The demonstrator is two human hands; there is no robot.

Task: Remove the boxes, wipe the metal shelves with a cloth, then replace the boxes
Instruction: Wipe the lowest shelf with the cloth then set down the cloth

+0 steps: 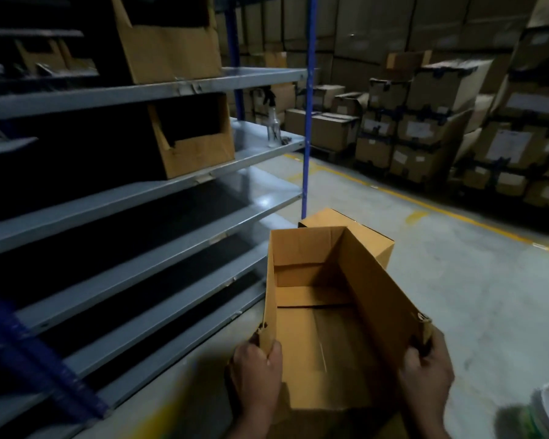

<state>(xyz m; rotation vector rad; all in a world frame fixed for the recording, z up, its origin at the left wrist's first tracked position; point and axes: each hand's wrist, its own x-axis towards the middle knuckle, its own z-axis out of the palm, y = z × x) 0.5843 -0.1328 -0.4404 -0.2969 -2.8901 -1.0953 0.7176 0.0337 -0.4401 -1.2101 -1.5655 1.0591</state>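
Now both my hands, left [256, 372] and right [427, 370], grip the box [327, 315], fingers [415, 354] curled over its near corners; mouth up, long axis pointing away from me.

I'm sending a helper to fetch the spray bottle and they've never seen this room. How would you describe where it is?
Find the grey metal shelving unit with blue uprights. On its second visible shelf from the top, at the far right end near the upright, stands a clear plastic spray bottle with a black trigger head. Right of an open-fronted brown cardboard box, it is the only transparent, upright item there.
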